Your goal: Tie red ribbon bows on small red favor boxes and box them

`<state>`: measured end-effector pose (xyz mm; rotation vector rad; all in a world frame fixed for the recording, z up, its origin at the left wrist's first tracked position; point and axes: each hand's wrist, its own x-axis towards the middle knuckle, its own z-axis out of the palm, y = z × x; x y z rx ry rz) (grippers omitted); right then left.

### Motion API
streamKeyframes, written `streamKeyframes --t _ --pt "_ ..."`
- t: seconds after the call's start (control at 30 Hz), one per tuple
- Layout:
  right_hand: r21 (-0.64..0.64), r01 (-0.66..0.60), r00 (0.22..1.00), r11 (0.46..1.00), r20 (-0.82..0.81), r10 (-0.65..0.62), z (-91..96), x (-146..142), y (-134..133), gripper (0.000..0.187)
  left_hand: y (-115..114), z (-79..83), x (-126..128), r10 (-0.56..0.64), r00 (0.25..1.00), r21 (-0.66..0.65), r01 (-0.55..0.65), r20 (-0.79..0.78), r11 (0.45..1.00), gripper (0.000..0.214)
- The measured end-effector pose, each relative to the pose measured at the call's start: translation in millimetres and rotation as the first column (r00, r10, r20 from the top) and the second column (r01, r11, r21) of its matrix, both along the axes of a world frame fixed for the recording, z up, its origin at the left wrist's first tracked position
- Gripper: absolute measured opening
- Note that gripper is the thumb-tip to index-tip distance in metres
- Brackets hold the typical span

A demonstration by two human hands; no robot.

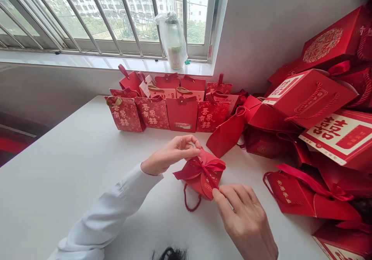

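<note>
Observed right hand (245,215) pinching end of glossy red ribbon bow (204,167) on folded red card box (200,185), could not tell grip of left hand (174,154), and judged uneven pulling liable to loosen bow.

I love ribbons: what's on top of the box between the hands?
A red ribbon bow, one end in the right hand. It hides part of the red gift box.

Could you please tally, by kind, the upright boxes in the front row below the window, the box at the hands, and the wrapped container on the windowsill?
Front-row boxes with gold lettering: 3
Front-row box without lettering: 1
Bow-tied box: 1
Wrapped container: 1
Total: 6
</note>
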<state>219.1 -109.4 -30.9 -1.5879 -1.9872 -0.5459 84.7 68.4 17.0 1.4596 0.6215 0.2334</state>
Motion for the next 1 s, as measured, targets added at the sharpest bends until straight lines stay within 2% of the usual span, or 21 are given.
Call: streamKeyframes --t 0.23,0.47,0.57,0.63,0.7,0.73,0.83,0.9,1.0 --pt "0.013 0.009 0.998 1.0 -0.067 -0.008 -4.3 -5.1 -8.4 0.024 -2.2 -0.8 3.2 0.061 0.996 0.012 -0.062 0.061 0.998 0.026" --pt "-0.023 0.024 0.986 0.999 -0.162 -0.027 -16.7 -13.3 -13.5 0.024 -1.6 -9.6 7.1 0.087 0.995 -0.086 -0.083 0.045 0.993 0.023" --pt "-0.072 -0.053 0.963 0.996 -0.268 0.032 -8.8 -8.2 -14.5 0.018 -4.9 -6.9 8.2 0.11 0.992 -0.07 -0.105 0.064 0.992 0.023" --pt "-0.108 -0.139 0.918 0.984 -0.386 0.088 2.9 -1.9 -13.4 0.01 -7.4 -4.0 8.0 0.094 0.993 -0.037 -0.091 0.075 0.995 0.022" --pt "-0.098 -0.189 0.854 0.977 -0.508 0.114 15.9 4.6 -8.4 0.006 -8.7 -2.6 7.4 0.062 0.994 -0.011 -0.061 0.09 0.998 0.019" --pt "-0.079 -0.172 0.824 0.982 -0.559 0.099 21.4 7.4 -3.7 0.005 -8.9 -2.7 7.2 0.048 0.994 -0.004 -0.048 0.096 0.999 0.018" --pt "-0.054 -0.027 0.764 0.998 -0.645 -0.014 29.5 12.9 17.6 0.009 -7.8 -5.7 7.3 0.036 0.995 0.003 -0.036 0.094 0.999 0.018" --pt "-0.109 0.023 0.741 0.994 -0.665 -0.09 27.9 14.5 33.0 0.009 -6.7 -7.9 7.8 0.035 0.996 0.002 -0.035 0.083 0.999 0.019" --pt "-0.233 -0.041 0.711 0.972 -0.69 -0.135 21.4 13.9 48.4 0.01 -5.7 -9.6 8.2 0.035 0.996 0.009 -0.036 0.087 0.999 0.019"
